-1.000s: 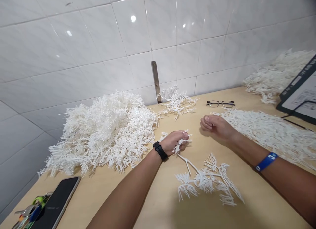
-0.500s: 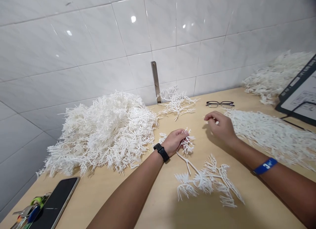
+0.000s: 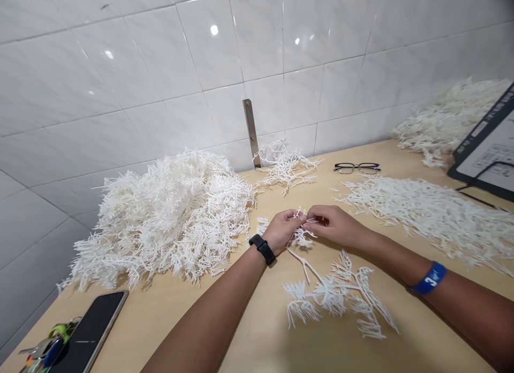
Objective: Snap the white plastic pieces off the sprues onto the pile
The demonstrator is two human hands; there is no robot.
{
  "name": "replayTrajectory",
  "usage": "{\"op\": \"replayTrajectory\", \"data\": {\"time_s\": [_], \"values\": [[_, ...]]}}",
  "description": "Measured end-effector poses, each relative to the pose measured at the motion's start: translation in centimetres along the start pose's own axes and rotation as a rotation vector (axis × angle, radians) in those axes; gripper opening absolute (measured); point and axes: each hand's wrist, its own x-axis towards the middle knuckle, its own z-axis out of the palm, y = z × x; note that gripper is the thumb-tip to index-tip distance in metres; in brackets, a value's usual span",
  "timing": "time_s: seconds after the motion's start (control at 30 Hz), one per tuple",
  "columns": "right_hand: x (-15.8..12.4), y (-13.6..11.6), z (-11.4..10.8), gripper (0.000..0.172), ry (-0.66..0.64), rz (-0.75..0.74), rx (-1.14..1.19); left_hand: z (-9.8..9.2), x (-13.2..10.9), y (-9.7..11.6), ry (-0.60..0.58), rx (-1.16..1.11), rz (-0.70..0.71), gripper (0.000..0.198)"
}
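Bench [image 3: 160, 308]: pale wood, fills lower frame. Large heap of white sprigs [image 3: 172, 212], left centre, against tiled wall. Flatter spread of sprigs [image 3: 433, 212], right; kept apart from heap, likely as separate lots. Branched frond [image 3: 341, 295], lower centre, flat, just below hands. Left hand [image 3: 283, 228] and right hand [image 3: 333, 225] meet at frame centre over bare strip. Fingers of both pinch small sprig [image 3: 303, 228]; left apparently steadies it.

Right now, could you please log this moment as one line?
left hand: holds white sprig | right hand: pinches same sprig | larger branch: lies on table near hands
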Motion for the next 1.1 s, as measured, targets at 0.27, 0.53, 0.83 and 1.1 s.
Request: {"op": "replayTrajectory", "data": {"time_s": [0.27, 0.53, 0.83, 1.1], "values": [[-0.1, -0.5, -0.6, 0.030, -0.046, -0.015, -0.057, 0.3, 0.0, -0.1, 0.050, 0.076, 0.051, 0.044], [-0.1, -0.4, -0.4, 0.038, -0.098, 0.006, -0.014, 0.5, -0.1, 0.1, 0.075, 0.196, 0.125, 0.037], [-0.1, -0.1, 0.0, 0.039, -0.185, -0.012, 0.409, -0.1, 0.1, -0.4, 0.001, 0.116, 0.103, 0.038], [0.0, -1.1, -0.8, 0.031, 0.142, 0.079, 0.138, -0.5, 0.2, 0.2, 0.010, -0.109, 0.077, 0.037]]}}
